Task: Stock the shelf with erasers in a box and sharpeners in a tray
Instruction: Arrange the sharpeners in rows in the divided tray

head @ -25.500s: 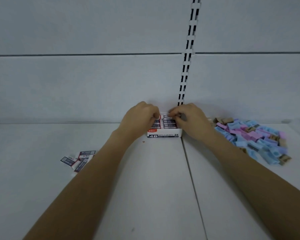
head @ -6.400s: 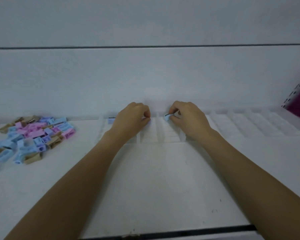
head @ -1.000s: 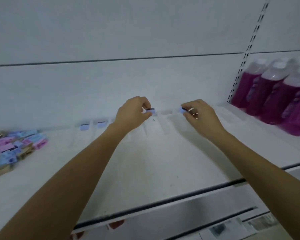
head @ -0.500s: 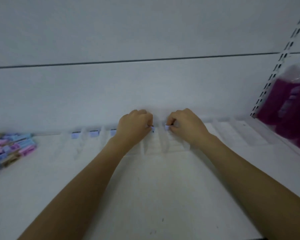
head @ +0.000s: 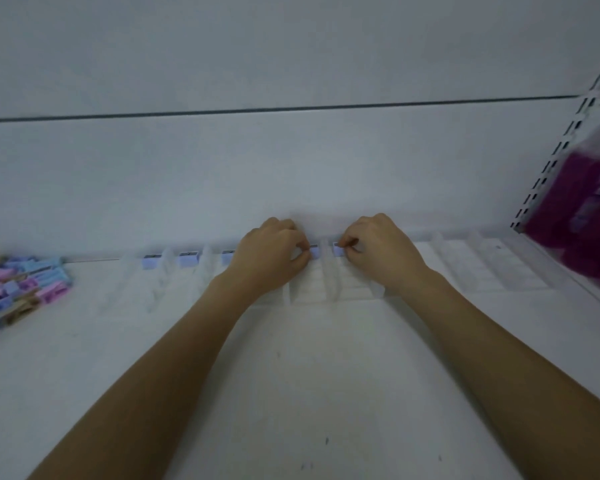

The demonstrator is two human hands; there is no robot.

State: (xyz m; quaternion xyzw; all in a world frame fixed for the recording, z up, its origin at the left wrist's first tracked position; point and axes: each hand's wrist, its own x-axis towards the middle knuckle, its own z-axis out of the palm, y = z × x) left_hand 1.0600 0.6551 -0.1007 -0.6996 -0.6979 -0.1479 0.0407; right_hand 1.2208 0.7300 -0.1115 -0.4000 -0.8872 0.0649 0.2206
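Still as 0.5 s ago | left hand (head: 271, 258) pinches blue sharpener (head: 314, 252) in tray (head: 482, 271) | right hand (head: 381, 251) pinches 2nd sharpener (head: 337, 250)

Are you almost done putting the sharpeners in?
Not nearly. Three placed sharpeners sit at the back of the tray, in its left lanes. The left hand and right hand each pinch one more sharpener into the middle lanes. The right lanes are bare, and the loose pile waits. The eraser box is out of view.
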